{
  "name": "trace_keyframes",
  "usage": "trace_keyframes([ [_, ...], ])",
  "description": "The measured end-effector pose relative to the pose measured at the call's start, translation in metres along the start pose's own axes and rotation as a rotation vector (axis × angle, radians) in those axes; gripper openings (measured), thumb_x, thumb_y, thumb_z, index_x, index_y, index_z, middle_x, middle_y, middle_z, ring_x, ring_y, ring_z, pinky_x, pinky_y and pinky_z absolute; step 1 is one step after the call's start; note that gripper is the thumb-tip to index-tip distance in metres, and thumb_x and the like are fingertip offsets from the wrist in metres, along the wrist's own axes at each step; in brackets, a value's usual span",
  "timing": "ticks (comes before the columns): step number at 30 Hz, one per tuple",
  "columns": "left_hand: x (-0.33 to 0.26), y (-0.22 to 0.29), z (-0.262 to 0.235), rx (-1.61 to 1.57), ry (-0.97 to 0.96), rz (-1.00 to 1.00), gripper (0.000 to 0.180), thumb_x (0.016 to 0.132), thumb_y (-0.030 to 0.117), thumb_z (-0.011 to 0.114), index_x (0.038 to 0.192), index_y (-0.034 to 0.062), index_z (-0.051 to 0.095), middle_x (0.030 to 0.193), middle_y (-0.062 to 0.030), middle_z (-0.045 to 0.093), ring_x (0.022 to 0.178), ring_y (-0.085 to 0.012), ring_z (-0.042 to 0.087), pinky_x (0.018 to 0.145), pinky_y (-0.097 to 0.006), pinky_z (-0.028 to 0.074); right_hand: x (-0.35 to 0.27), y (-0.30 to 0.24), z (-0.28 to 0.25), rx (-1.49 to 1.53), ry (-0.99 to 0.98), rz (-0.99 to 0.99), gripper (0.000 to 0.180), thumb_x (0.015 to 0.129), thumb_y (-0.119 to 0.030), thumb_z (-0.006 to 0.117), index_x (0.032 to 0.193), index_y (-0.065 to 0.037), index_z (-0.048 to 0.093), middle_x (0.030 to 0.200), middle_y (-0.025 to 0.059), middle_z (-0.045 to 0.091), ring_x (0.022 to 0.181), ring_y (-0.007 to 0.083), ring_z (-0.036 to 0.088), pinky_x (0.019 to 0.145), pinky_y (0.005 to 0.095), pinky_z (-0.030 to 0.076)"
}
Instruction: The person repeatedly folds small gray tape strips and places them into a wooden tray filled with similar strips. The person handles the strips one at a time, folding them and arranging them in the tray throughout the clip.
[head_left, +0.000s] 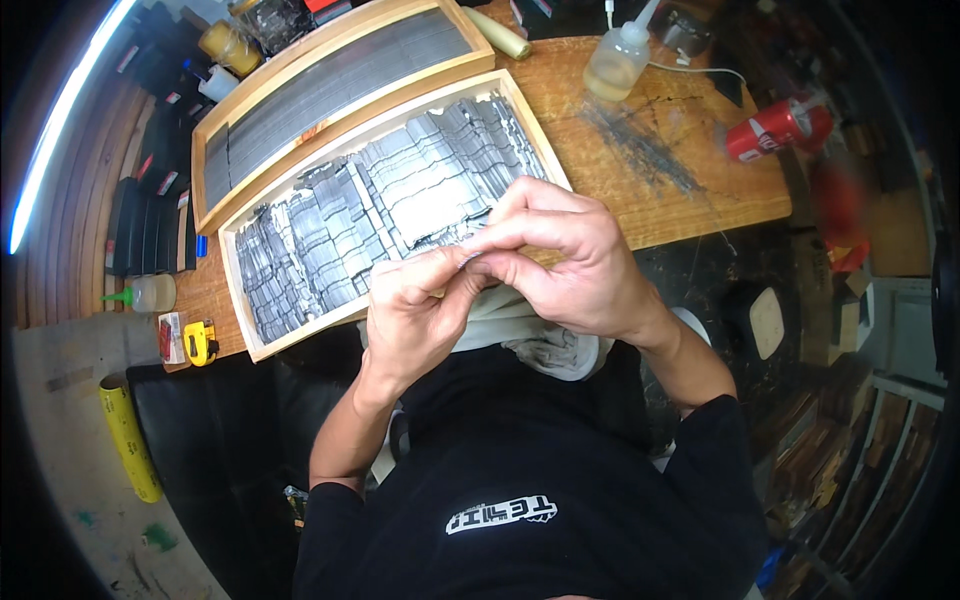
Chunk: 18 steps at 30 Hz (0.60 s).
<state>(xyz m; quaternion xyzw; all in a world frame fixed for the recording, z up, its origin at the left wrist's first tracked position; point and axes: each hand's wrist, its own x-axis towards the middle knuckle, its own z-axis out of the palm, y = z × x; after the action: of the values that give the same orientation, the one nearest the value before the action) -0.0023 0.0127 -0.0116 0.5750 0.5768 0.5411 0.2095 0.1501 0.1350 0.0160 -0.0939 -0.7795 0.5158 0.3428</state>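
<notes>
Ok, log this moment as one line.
left hand: pinching thin dark piece | right hand: pinching same piece | beyond hands: wooden tray holding grey strips | right of tray: squeeze bottle

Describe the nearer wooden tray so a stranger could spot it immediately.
On the wooden table, look left of centre for two wooden-framed trays. The nearer tray is partly hidden behind the left hand. Its grey strips lie in broken, ragged rows; the farther tray's grey filling looks smoother and more even.

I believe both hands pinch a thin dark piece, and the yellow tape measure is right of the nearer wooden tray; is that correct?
Not quite: the left hand and right hand pinch a thin dark piece, but the head view shows the yellow tape measure left of the nearer wooden tray.
</notes>
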Motion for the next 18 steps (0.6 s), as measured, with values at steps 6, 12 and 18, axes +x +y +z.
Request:
trace_keyframes([
  [6, -0.032, 0.020, -0.012, -0.237, -0.387, -0.383, 0.018, 0.095, 0.005, 0.078, 0.112, -0.0017, 0.078, 0.085, -0.0095, 0.079, 0.076, -0.0102, 0.074, 0.067, -0.026, 0.057, -0.046, -0.008, 0.015, 0.033, 0.006, 0.248, 0.014, 0.083, -0.006, 0.089, 0.094, -0.003, 0.081, 0.081, 0.0037, 0.068, 0.071, 0.0097, 0.063, 0.061, 0.0247, 0.048],
  [12, -0.077, -0.052, 0.012, -0.825, -0.287, -1.045, 0.019, 0.100, 0.011, 0.072, 0.114, -0.0018, 0.076, 0.101, -0.0153, 0.079, 0.089, -0.0239, 0.079, 0.071, -0.030, 0.064, -0.096, 0.054, 0.050, 0.686, -0.026, 0.890, 0.022, 0.104, -0.013, 0.068, 0.115, 0.006, 0.073, 0.081, 0.0004, 0.066, 0.068, 0.0037, 0.059, 0.056, 0.0183, 0.042],
  [18, -0.080, -0.066, 0.014, -0.761, -0.273, -1.033, 0.016, 0.099, 0.009, 0.074, 0.111, -0.0012, 0.077, 0.098, -0.0123, 0.080, 0.084, -0.0206, 0.078, 0.070, -0.029, 0.062, -0.101, 0.075, 0.066, 0.684, 0.042, 0.932, 0.020, 0.103, -0.012, 0.069, 0.115, 0.004, 0.075, 0.082, 0.0006, 0.068, 0.072, 0.0045, 0.061, 0.063, 0.0197, 0.048],
])
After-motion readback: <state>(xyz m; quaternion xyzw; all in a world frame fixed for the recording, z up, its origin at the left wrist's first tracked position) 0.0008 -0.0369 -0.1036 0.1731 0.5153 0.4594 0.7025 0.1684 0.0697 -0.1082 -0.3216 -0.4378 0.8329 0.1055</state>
